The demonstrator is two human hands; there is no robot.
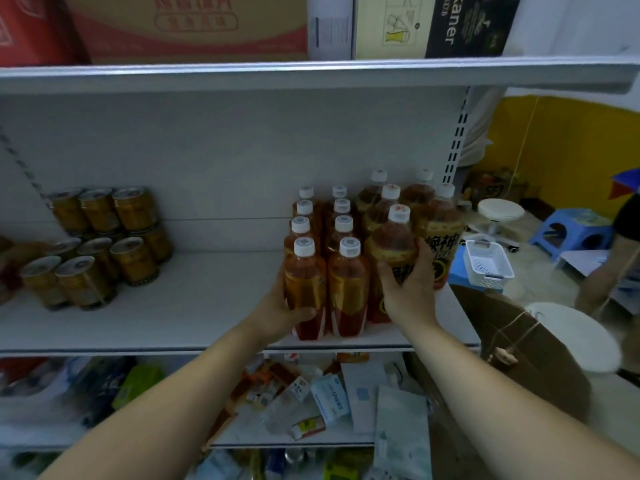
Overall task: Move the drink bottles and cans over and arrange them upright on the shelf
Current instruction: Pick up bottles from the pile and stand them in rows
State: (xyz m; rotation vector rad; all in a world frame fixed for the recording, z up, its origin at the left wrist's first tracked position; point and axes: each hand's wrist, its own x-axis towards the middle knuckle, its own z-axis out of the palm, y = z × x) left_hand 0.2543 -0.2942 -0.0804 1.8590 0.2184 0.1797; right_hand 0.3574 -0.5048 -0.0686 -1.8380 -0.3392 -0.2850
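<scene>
Left hand (281,308) fingers curled round slim bottle (305,278), right hand (408,289) fingers round wide bottle (391,244), both upright on shelf (190,306), caps up

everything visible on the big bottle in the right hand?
The large bottle is clear plastic holding amber-brown drink, with a white cap and a yellow-and-black label partly hidden by the hand. It stands upright, frontmost in its row, near the front edge of the white shelf. The right hand grips its lower body, thumb left, fingers curled round the right. A slim bottle stands close on its left, a second large bottle on its right.
</scene>
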